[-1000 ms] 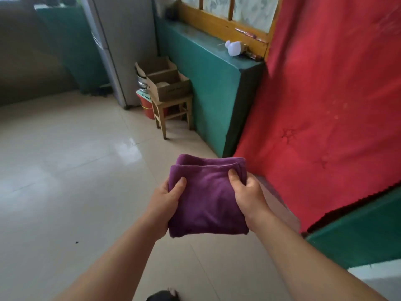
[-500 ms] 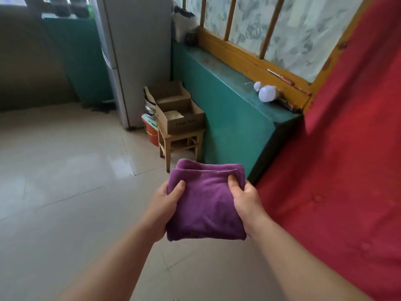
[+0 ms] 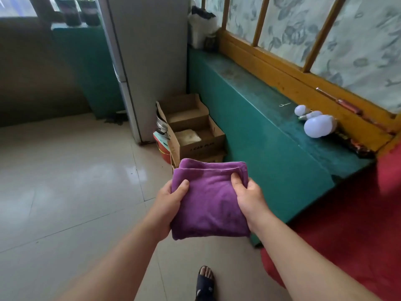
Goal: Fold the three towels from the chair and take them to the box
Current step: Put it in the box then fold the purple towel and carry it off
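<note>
Head view: a folded purple towel (image 3: 209, 198) is held in mid-air in front of the person, above the tiled floor (image 3: 65, 181), by both hands. The left hand (image 3: 168, 205) is curled round the towel's left edge, thumb pressed on top, fingers hidden underneath. The right hand (image 3: 249, 197) is curled round the right edge the same way, thumb on top near the upper corner, fingers under the cloth. The towel is folded into a thick, roughly square pad w/ layered edges visible along the far side.

Just beyond the towel, an open cardboard box (image 3: 195, 135) is seen, partly hidden at its near lower edge by the towel; a pale folded item lies in its near compartment and printed text shows on its front. A red container (image 3: 161, 148) sits just left of the box, w/ metal pots stacked behind it. A grey fridge (image 3: 147, 61) stands behind the box.

To the right, a green ledge (image 3: 271, 131) runs along a wooden window frame (image 3: 282, 70); 3 white light bulbs (image 3: 319, 126) rest on it near the frame. Red fabric (image 3: 358, 235) fills the lower right. 1 foot in a dark sandal (image 3: 205, 283) is visible at the bottom edge.
</note>
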